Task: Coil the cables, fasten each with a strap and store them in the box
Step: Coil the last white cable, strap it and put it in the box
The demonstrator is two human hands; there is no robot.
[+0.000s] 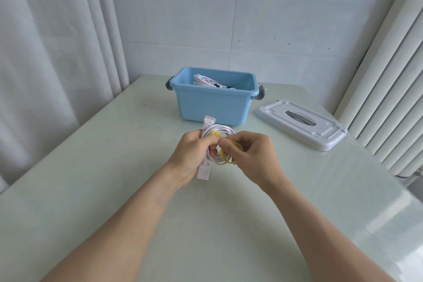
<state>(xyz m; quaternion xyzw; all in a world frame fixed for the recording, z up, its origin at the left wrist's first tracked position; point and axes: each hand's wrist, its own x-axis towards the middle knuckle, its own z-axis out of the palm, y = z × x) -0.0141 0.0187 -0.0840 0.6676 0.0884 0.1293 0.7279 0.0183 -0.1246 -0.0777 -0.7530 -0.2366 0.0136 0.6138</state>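
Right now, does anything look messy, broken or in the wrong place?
Nothing stands out. The blue box stands upright with a coiled cable inside, and its white lid lies flat beside it on the table. The left hand grips a white cable coil while the right hand pinches the yellow strap.
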